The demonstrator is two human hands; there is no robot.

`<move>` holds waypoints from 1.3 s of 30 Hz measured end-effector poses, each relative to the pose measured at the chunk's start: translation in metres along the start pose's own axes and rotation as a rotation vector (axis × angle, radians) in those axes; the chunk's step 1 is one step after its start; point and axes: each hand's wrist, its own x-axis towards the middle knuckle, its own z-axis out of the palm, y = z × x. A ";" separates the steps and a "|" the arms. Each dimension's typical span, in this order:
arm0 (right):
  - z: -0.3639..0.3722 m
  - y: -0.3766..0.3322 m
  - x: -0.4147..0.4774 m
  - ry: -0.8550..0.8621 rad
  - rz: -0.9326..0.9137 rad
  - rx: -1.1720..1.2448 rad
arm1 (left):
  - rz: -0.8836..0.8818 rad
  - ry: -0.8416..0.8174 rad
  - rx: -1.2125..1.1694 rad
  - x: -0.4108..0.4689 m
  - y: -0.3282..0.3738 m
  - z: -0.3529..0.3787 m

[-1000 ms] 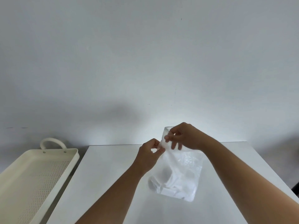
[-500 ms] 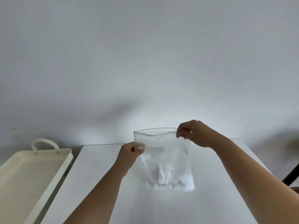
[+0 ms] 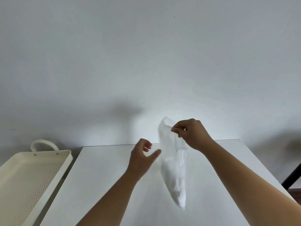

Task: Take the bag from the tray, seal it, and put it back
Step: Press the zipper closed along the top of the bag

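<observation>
A clear plastic bag [image 3: 175, 168] with something white inside hangs over the white table [image 3: 101, 173], turned edge-on and blurred. My right hand [image 3: 189, 133] pinches its top edge with fingertips and holds it up. My left hand [image 3: 143, 158] is just left of the bag, fingers spread and holding nothing; its thumb tip is close to the bag's side. The cream perforated tray [image 3: 35, 160] with a loop handle sits to the left of the table and holds nothing that I can see.
A plain grey wall rises right behind the table's far edge. A dark leg or bar [image 3: 291, 175] stands past the table's right edge. A narrow gap separates the tray from the table's left edge.
My left hand let go of the bag's top corner and opened. The bag, held stretched flat between both hands before, now swings edge-on from my right hand alone.
</observation>
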 end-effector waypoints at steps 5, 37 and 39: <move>0.002 -0.016 0.009 0.114 0.074 0.138 | 0.118 -0.243 0.272 -0.015 0.018 0.028; -0.005 -0.035 0.000 -0.096 -0.023 0.120 | 0.005 -0.276 -0.017 0.008 0.011 -0.003; 0.002 -0.034 -0.003 -0.125 -0.041 0.076 | 0.018 -0.227 -0.063 0.007 0.016 -0.001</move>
